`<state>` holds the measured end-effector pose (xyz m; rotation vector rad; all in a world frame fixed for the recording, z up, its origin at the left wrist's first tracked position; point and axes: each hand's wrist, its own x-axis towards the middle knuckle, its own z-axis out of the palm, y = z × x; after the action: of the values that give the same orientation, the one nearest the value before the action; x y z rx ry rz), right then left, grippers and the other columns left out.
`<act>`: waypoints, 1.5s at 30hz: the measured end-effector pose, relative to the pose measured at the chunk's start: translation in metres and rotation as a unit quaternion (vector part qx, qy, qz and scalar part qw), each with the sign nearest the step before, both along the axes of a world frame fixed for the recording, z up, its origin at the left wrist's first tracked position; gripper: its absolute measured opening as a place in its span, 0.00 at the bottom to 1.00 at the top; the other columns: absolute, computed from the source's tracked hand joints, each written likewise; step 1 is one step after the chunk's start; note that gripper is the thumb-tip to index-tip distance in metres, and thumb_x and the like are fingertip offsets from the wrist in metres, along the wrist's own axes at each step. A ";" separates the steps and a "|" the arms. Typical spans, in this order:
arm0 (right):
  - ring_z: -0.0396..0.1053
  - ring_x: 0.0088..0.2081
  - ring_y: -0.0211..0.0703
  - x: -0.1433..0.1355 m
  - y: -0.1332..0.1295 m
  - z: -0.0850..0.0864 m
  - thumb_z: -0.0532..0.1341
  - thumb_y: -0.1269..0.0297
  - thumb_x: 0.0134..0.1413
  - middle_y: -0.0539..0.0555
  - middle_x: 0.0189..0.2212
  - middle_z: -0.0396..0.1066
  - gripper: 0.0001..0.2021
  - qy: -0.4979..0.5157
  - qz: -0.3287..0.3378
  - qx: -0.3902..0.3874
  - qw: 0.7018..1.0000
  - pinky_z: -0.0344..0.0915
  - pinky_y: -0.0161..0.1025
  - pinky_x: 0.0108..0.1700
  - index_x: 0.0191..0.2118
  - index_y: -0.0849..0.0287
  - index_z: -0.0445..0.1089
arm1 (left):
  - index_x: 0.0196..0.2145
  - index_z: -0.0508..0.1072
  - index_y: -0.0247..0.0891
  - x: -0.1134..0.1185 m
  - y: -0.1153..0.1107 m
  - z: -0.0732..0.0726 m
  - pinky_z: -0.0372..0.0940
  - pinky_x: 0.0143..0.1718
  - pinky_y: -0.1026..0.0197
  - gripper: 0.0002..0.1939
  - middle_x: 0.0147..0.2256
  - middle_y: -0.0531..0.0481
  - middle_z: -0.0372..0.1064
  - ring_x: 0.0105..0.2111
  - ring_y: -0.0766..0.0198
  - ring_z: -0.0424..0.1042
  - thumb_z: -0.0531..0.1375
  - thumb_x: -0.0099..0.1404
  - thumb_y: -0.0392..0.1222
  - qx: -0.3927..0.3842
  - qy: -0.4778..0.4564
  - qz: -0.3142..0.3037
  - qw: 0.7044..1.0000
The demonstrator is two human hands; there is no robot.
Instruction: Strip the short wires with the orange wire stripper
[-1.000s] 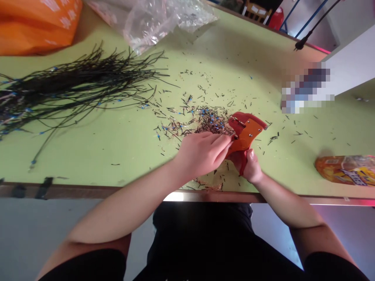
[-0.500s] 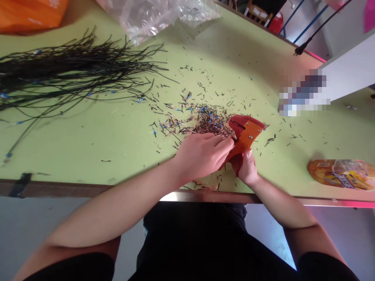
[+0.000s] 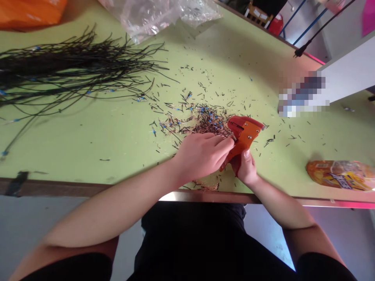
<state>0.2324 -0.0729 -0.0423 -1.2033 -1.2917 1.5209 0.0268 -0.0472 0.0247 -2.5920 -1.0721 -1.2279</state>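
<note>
An orange and red hand tool (image 3: 247, 134) is held in my right hand (image 3: 247, 168), whose fingers wrap round its handles with the thumb on the near side. My left hand (image 3: 203, 154) is closed, its fingertips pinched together at the left side of the tool's head; what they pinch is too small to make out. Just beyond my left hand lies a heap of short black and copper wire scraps (image 3: 206, 123) with blue bits among them. A large bundle of black wires (image 3: 73, 66) lies at the left, some with blue pieces on them.
Clear plastic bags (image 3: 152, 17) and an orange bag (image 3: 29, 13) lie along the far side of the green table (image 3: 117, 132). A snack packet (image 3: 340, 174) is near the right front edge. A white panel (image 3: 348, 70) juts in from the right, with a black cable above it.
The view has shifted very slightly. The tool's handles look a little closer together in my right hand, while my left hand stays at the tool's head.
</note>
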 end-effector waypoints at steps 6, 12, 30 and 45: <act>0.74 0.31 0.49 -0.006 0.000 0.003 0.52 0.26 0.63 0.53 0.26 0.71 0.31 0.006 -0.062 0.052 0.997 0.74 0.45 0.29 0.36 0.51 0.71 | 0.34 0.72 0.38 -0.001 0.000 -0.001 0.55 0.23 0.60 0.08 0.23 0.57 0.71 0.23 0.67 0.69 0.58 0.73 0.34 -0.001 0.000 0.000 1.000; 0.62 0.18 0.42 -0.017 0.004 0.020 0.53 0.27 0.63 0.46 0.15 0.57 0.32 0.074 0.001 0.028 0.997 0.65 0.41 0.21 0.24 0.52 0.62 | 0.36 0.72 0.39 0.001 -0.001 -0.002 0.56 0.24 0.60 0.08 0.24 0.56 0.72 0.23 0.67 0.70 0.57 0.75 0.35 -0.015 -0.010 0.000 1.000; 0.79 0.34 0.46 0.014 0.024 0.039 0.63 0.28 0.56 0.55 0.35 0.76 0.35 0.277 0.186 -0.191 0.923 0.78 0.46 0.42 0.47 0.59 0.72 | 0.45 0.70 0.40 -0.024 0.025 -0.010 0.67 0.32 0.60 0.08 0.32 0.51 0.77 0.29 0.64 0.76 0.53 0.77 0.42 -0.243 -0.119 0.040 0.962; 0.80 0.36 0.48 0.014 0.021 0.039 0.62 0.31 0.59 0.56 0.35 0.77 0.31 0.265 0.235 -0.187 0.916 0.78 0.43 0.41 0.47 0.59 0.72 | 0.47 0.75 0.39 -0.020 0.025 -0.015 0.74 0.39 0.60 0.07 0.41 0.47 0.82 0.39 0.62 0.81 0.58 0.76 0.40 -0.220 -0.132 0.052 0.965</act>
<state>0.2462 -0.0522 -0.0029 -0.6199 -0.9752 2.3291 0.0067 -0.0222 0.0095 -2.6721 -1.6826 -1.4873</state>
